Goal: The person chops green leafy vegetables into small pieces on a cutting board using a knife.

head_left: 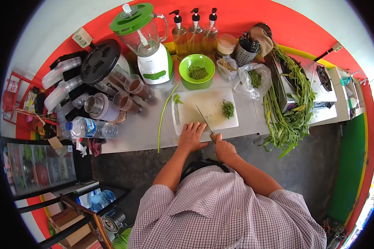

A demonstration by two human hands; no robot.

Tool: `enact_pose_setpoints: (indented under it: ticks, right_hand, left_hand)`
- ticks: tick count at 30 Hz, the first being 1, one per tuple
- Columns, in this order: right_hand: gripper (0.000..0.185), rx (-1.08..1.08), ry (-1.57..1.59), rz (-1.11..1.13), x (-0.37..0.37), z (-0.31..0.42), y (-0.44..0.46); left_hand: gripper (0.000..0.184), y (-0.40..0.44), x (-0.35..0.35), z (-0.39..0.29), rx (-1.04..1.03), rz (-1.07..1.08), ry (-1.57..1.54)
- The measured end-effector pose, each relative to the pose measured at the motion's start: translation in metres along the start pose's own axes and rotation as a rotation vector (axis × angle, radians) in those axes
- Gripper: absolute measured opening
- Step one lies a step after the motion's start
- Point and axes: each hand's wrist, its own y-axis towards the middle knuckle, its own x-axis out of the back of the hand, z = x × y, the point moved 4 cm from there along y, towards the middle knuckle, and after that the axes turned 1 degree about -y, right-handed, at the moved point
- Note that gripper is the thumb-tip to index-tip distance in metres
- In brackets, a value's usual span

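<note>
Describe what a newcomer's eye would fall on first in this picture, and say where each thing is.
The big bundle of leafy stems, draped over the stove at the right, stands out first. Next comes the blender with its green lid, before the red wall, left of centre. In the middle, the right hand grips a knife over the white cutting board.

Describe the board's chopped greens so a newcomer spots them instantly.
On the metal counter, find the white cutting board in front of the green bowl. The chopped greens form a pile near the board's right edge. Unlike the bowl's contents and bagged greens, they have no container.
</note>
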Motion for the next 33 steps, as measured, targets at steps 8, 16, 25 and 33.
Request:
enact_pose_setpoints:
  ticks: [8,16,25,33]
  right_hand:
    - [0.038,0.01,0.07,-0.051,0.011,-0.004,0.007]
    - [0.05,-0.201,0.183,-0.178,0.021,-0.049,0.013]
    - [0.057,-0.033,0.199,-0.091,0.031,-0.021,-0.005]
    - [0.053,0.009,0.125,-0.001,0.028,-0.01,-0.002]
  left_hand:
    - [0.091,-0.001,0.0,-0.001,-0.055,-0.085,0.04]
    - [0.098,0.0,0.008,-0.007,-0.074,-0.09,0.076]
    - [0.086,-0.001,-0.001,0.0,-0.091,-0.148,0.012]
    - [0.082,-0.001,0.004,-0.002,-0.089,-0.156,0.01]
